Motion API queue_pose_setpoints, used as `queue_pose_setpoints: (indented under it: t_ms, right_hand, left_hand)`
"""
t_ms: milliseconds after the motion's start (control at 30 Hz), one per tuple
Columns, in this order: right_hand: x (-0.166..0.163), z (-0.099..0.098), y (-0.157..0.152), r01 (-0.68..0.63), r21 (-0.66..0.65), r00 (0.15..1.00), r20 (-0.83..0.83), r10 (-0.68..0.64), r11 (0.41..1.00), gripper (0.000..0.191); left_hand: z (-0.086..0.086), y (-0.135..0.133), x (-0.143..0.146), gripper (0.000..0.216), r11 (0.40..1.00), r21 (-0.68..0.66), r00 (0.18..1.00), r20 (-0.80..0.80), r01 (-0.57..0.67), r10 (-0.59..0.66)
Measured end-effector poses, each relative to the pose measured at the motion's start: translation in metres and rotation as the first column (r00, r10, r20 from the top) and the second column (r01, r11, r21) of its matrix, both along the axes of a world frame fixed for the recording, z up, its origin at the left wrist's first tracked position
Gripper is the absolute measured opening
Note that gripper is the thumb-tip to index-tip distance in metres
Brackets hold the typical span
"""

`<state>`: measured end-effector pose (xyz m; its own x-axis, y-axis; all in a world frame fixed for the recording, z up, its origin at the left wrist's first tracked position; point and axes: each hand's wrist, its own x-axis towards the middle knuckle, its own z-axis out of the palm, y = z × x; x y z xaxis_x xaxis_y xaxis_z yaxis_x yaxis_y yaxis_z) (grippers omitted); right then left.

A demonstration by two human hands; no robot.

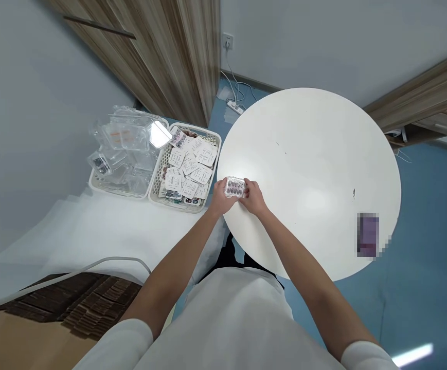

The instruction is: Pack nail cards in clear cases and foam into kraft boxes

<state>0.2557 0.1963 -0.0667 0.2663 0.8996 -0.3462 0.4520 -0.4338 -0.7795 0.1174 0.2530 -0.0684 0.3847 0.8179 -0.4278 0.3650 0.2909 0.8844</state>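
My left hand point(221, 199) and my right hand point(254, 198) grip a small clear plastic pack point(234, 187) from its two sides. Two rows of dark, glossy oval pieces show inside it; they look like press-on nails, though they are too small to be sure. The fingers of both hands are closed on the pack's edges. It is held near the left edge of the round white table point(304, 149). Just left of my hands stands a white basket point(217, 141), heaped with small printed white cards point(190, 163) and packs with dark pieces.
A second white basket point(121, 193) further left overflows with clear plastic bags point(126, 139). A blurred purple object point(369, 235) lies at the table's right. Lower left, an open cardboard box point(26, 339) holds stacked brown cardboard point(92, 303). A power strip point(235, 107) sits on the floor behind.
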Motion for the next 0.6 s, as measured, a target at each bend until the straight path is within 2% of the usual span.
queue_pose_setpoints:
  t_ms: [300,600]
  right_hand:
    - [0.002,-0.002,0.014,-0.011,-0.014,1.0,0.024,0.012,1.0,0.078]
    - [-0.002,-0.004,0.01,-0.024,-0.002,1.0,0.019,0.024,1.0,0.091]
  left_hand:
    - [0.004,0.003,-0.002,0.077,0.998,-0.066,0.998,0.069,0.0,0.005]
    - [0.0,0.001,-0.008,0.082,0.998,-0.048,0.996,0.08,0.036,-0.032]
